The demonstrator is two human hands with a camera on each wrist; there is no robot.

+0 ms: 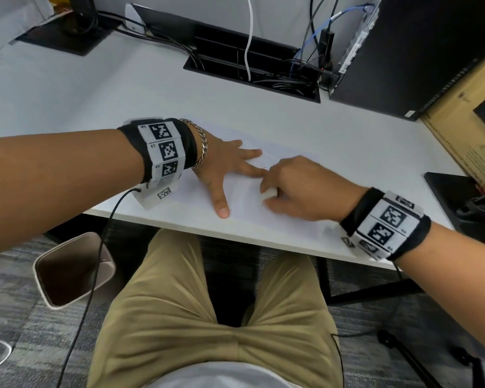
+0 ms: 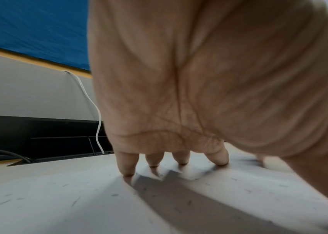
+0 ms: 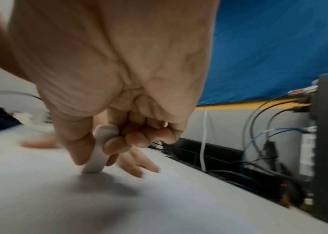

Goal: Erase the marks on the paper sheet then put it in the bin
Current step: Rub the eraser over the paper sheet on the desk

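You were mid-erasure: your left hand (image 1: 224, 166) lay spread flat on the paper sheet (image 1: 263, 219), your right hand (image 1: 300, 189) pinched the eraser (image 3: 98, 150) against it; binning remained, the bin (image 1: 73, 267) below the sheet's left.

Left hand (image 1: 221, 166) lay flat near the tabletop's front edge, fingers (image 2: 128, 164) splayed straight, forearm reaching in from the left. Right hand (image 1: 297, 189) sat just beside it, fingers curled, thumb (image 3: 77, 142) and fingertips pinching an eraser (image 3: 98, 152).
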